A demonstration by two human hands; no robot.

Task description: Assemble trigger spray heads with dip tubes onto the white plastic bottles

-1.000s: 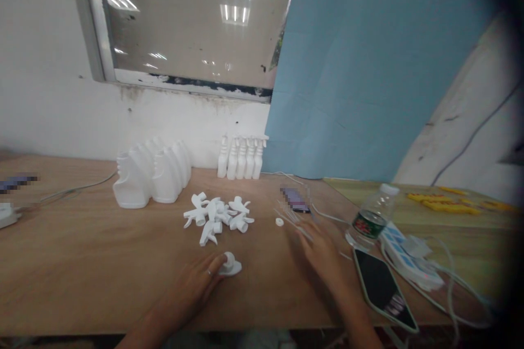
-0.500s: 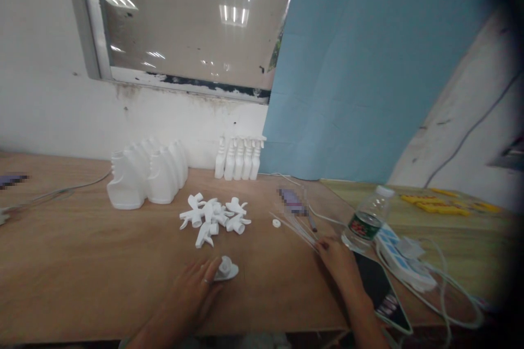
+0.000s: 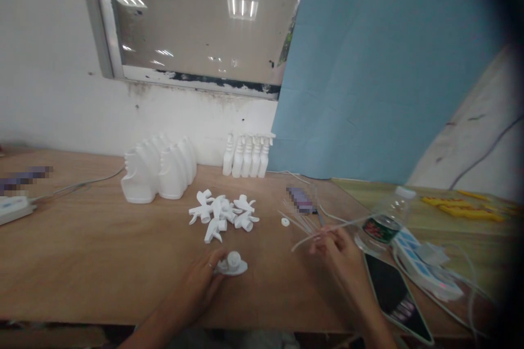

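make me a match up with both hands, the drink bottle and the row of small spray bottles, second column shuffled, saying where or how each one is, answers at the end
1. left hand
2. right hand
3. drink bottle
4. small spray bottles

A. standing in a row near the wall
B. holding a thin pale tube
C. clear, with a green and red label
D. holding a white piece at the table

Pairs: 1-D, 2-B, 3-C, 4-A
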